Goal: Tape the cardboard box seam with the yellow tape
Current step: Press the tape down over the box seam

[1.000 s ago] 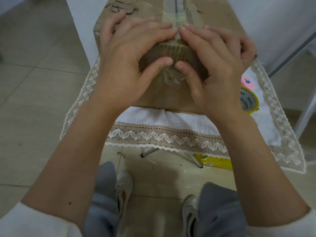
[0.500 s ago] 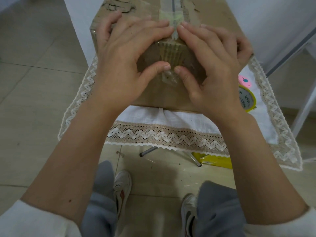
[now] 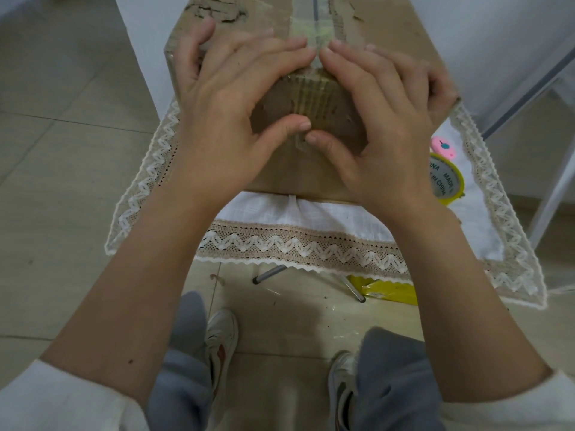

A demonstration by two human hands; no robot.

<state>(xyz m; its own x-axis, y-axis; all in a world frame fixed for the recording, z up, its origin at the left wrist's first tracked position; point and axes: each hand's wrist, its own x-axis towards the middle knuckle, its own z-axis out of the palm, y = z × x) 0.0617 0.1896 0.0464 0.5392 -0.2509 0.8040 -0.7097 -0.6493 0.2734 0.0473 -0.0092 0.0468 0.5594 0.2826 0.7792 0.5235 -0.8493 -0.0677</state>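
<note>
A brown cardboard box [image 3: 382,29] stands on a small table covered by a white lace-edged cloth [image 3: 311,219]. A strip of translucent tape [image 3: 314,26] runs along the top seam and folds down over the near edge. My left hand [image 3: 230,119] and my right hand [image 3: 389,119] lie flat on the near top edge, fingertips meeting at the seam. Both thumbs press the tape end against the front face, touching each other. The yellow tape roll [image 3: 446,178] lies on the cloth right of the box, partly hidden behind my right wrist.
A pink small object [image 3: 443,147] lies just beyond the tape roll. A yellow packet [image 3: 385,290] lies on the tiled floor under the table, near its metal legs [image 3: 269,273]. A white frame stands at the right. My knees and shoes are below.
My two thumbs have slid together on the front face until they touch, pressing the tape end down. The fingers stay on the top edge.
</note>
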